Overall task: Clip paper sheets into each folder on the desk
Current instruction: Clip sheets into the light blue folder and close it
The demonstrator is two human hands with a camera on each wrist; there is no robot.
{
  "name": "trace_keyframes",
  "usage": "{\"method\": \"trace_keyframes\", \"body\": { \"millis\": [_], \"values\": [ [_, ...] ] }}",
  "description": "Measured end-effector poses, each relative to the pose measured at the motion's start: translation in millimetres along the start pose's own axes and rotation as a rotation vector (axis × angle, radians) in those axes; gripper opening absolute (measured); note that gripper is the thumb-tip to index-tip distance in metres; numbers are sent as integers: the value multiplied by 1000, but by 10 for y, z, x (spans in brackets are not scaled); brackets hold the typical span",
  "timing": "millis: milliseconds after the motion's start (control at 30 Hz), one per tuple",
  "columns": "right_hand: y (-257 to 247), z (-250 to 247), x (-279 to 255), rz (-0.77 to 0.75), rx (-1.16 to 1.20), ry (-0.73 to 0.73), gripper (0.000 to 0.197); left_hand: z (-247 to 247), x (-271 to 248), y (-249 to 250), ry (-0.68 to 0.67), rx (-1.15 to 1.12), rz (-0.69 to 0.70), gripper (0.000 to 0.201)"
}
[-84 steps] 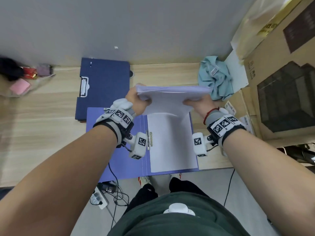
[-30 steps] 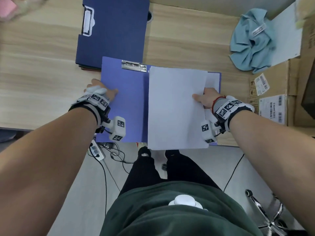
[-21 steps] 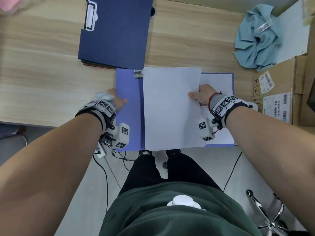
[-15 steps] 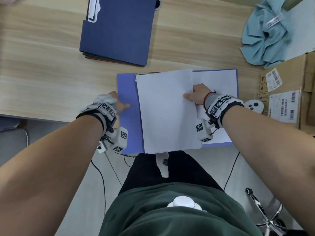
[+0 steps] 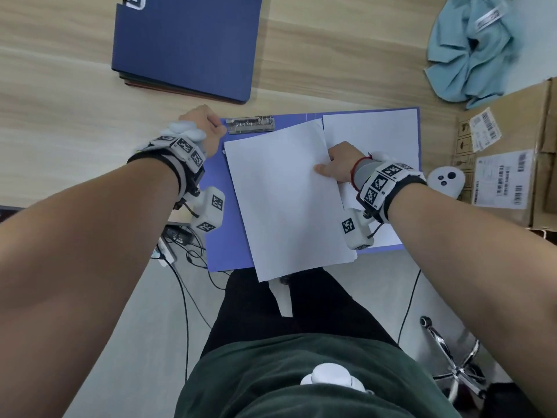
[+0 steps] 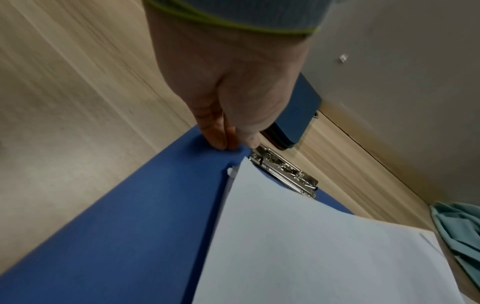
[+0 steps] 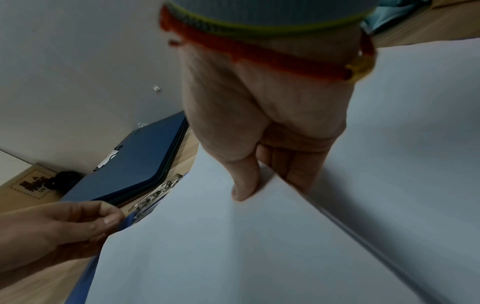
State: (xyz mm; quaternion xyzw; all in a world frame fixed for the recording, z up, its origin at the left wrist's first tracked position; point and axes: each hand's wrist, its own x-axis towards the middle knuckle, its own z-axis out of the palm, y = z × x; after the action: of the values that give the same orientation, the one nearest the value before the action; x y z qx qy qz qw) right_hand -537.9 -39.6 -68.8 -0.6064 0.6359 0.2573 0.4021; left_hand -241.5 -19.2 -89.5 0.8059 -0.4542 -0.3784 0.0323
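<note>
On the counter (image 5: 60, 122), an open blue folder (image 5: 223, 224) lies flat, metal clip (image 5: 250, 125) at its 12 o'clock edge. Inside, the right hand (image 5: 337, 164) pinches a tilted paper stack (image 5: 286, 200), thumb on top; more sheets (image 5: 370, 131) lie at 3 o'clock. Left hand (image 5: 202, 128) fingers (image 6: 218, 137) pinch the folder's corner.

No readable words anywhere. Right edge of the head view: shipping labels (image 5: 498, 178) on the cardboard box (image 5: 542, 122) show only barcodes, print too small. A cloth tag (image 5: 489, 16) at upper right is blurred.
</note>
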Motion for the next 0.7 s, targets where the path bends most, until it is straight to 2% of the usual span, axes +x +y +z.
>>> {"method": "trace_keyframes", "body": {
  "millis": [133,300,567,700],
  "values": [
    [-33,-15,63,16,-10,-23,32,-11,84,50,-18,34,-23,18],
    [-36,-54,88,27,-18,-53,33,-31,160,-10,-51,-59,-89,18],
    [-142,-105,87,86,-30,-87,33,-101,141,192,-49,154,-155,42],
    [-228,-138,74,106,-96,-118,42,-91,190,166,-84,123,-211,50]
  ]
}}
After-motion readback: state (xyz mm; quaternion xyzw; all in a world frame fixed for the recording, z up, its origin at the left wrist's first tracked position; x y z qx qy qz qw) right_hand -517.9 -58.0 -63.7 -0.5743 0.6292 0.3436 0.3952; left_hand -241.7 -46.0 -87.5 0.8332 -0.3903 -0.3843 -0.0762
